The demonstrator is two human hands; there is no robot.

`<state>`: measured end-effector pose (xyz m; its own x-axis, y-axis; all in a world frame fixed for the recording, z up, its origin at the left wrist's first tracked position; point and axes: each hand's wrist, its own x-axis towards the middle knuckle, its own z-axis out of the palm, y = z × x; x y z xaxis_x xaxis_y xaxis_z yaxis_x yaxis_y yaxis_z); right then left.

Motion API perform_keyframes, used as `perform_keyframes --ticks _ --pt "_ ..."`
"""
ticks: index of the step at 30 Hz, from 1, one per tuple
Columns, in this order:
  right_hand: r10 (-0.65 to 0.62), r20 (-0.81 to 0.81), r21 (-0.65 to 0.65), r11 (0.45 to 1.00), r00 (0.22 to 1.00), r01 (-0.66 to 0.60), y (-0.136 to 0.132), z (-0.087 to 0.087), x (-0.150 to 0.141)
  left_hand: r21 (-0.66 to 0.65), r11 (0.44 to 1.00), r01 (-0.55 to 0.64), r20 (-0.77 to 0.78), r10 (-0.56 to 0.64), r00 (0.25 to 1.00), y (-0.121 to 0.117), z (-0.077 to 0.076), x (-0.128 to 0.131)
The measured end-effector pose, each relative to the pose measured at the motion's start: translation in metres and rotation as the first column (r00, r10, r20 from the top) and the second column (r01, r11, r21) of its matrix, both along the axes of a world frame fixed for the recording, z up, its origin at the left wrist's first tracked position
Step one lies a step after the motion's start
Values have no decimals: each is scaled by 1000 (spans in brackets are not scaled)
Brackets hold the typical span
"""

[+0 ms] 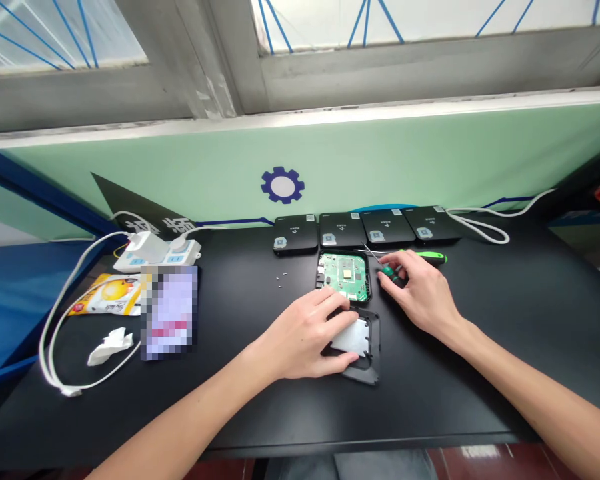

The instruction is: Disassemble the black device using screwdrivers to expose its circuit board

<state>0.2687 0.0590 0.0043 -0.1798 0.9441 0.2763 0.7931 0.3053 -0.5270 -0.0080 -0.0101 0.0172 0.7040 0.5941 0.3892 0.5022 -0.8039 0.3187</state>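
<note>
An opened black device case with a green circuit board lies in the middle of the black table. Its removed cover, with a grey metal plate inside, lies just in front of it. My left hand grips the cover's left side, thumb under its near edge and fingers curled over the top. My right hand rests to the right of the board, fingers closed on a green-handled screwdriver. A second green-and-black screwdriver lies beyond that hand. Tweezers lie behind the board.
Several closed black boxes stand in a row at the back. A few tiny screws lie left of the board. At the left are a white power strip, white cable, yellow packet, crumpled tissue and blurred card.
</note>
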Motion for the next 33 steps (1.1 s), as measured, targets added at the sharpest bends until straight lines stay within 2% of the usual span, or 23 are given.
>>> perform_keyframes --ticks 15,27,33 --pt "1 112 84 996 994 -11 0 3 2 16 1000 -22 -60 23 998 -2 1 3" --pt "60 260 221 968 964 -120 7 -5 10 13 1000 -6 -30 6 1000 -2 1 2" --pt "15 254 270 959 967 -86 9 0 12 -3 1000 -8 -44 7 999 -1 0 2"
